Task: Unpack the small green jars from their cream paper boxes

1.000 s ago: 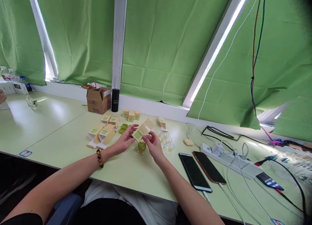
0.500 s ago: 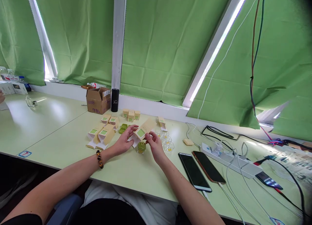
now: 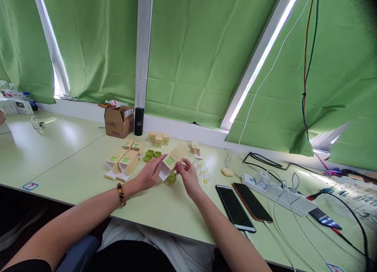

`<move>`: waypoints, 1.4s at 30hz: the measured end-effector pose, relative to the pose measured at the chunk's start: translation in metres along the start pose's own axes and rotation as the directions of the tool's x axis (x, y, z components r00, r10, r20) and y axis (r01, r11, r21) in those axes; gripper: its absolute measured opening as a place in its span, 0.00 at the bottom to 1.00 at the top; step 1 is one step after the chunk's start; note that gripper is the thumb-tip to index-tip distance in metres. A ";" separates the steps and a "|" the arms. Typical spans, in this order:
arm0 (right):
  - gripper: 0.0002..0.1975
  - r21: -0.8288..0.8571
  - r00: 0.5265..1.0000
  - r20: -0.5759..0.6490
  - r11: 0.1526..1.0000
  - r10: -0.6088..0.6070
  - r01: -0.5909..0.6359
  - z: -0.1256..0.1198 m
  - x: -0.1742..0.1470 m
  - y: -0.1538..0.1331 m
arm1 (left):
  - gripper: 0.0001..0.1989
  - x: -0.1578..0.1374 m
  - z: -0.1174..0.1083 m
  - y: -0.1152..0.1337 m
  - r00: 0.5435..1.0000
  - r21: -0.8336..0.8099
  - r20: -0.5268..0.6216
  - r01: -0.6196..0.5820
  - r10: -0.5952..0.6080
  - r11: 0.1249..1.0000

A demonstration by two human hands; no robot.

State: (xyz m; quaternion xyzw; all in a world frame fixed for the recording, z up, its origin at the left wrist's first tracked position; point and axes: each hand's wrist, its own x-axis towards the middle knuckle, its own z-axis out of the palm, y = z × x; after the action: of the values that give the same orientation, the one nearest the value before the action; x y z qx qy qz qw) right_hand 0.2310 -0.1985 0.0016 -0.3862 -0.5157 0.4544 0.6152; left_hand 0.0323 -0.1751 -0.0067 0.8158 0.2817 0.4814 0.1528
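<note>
Between my two hands is a small beige carton (image 3: 176, 155) with a green square on it, tilted, its white flap hanging down. My left hand (image 3: 151, 172) has its fingers closed on the carton's left side. My right hand (image 3: 188, 175) pinches its lower right edge. Just under the carton stands a small jar with a green lid (image 3: 171, 178), partly hidden by the flap. Several green lids or jars (image 3: 149, 155) sit behind my left hand. Clear cups (image 3: 202, 173) with yellow at their bottoms stand right of my right hand.
Cartons with open flaps (image 3: 125, 162) lie at left; closed small boxes (image 3: 158, 140) stand behind. Further back are a cardboard box (image 3: 118, 122) and a black bottle (image 3: 139, 121). Two phones (image 3: 235, 207) and a power strip (image 3: 277, 193) with cables lie at right. Another person's hand shows at far left.
My left hand's fingers have come from spread beside the carton to closed on its left side. The carton has shifted only slightly in my right hand.
</note>
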 end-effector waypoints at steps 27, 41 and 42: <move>0.24 0.105 0.995 -0.096 0.993 -0.040 0.050 -0.006 0.003 -0.003 | 0.25 0.006 -0.006 0.008 0.961 -0.511 0.150 0.275 -0.231 0.814; 0.24 0.007 0.978 -0.167 0.991 -0.129 0.131 -0.007 0.002 -0.003 | 0.23 0.010 -0.004 0.002 0.955 -0.358 0.099 0.295 -0.278 0.886; 0.23 0.004 0.978 -0.164 0.991 -0.132 0.134 -0.006 0.001 -0.003 | 0.22 0.010 -0.003 0.000 0.958 -0.353 0.090 0.287 -0.273 0.890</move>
State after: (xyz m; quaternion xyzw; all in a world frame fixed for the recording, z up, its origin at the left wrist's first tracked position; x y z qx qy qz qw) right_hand 0.2376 -0.1981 0.0040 -0.3823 -0.4849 0.3830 0.6871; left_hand 0.0336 -0.1694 0.0020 0.7334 0.2995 0.4824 0.3738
